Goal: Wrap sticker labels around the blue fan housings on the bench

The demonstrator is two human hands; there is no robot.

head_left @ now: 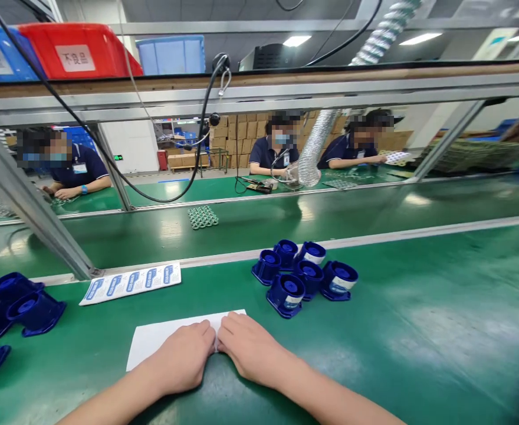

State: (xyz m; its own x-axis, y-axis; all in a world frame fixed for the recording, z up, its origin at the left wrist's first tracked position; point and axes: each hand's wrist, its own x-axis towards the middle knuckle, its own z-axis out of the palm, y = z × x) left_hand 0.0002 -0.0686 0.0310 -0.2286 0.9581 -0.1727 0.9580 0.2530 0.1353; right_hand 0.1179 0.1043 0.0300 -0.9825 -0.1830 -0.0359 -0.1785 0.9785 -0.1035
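Observation:
A white sheet of paper (153, 342) lies on the green bench in front of me, its visible face blank. My left hand (189, 354) is closed at the sheet's near edge, fingers curled under and pinching it. Right beside it, almost touching, my right hand (248, 348) grips the same sheet with bent fingers. Both sets of fingertips are mostly hidden behind the knuckles. Beyond the sheet to the left rests a strip of blue-and-white printed labels (133, 283). Several dark blue plastic housings (288, 289), some with white labels on their sides, stand to the right of my hands.
More blue housings (36, 310) stand at the left edge. A metal post (42, 218) rises from the bench's back. Across a green conveyor belt (250, 218) carrying a panel of small circuit boards (203, 217), three people sit working. Bins (78, 50) and a hanging black cable (201, 130) are overhead.

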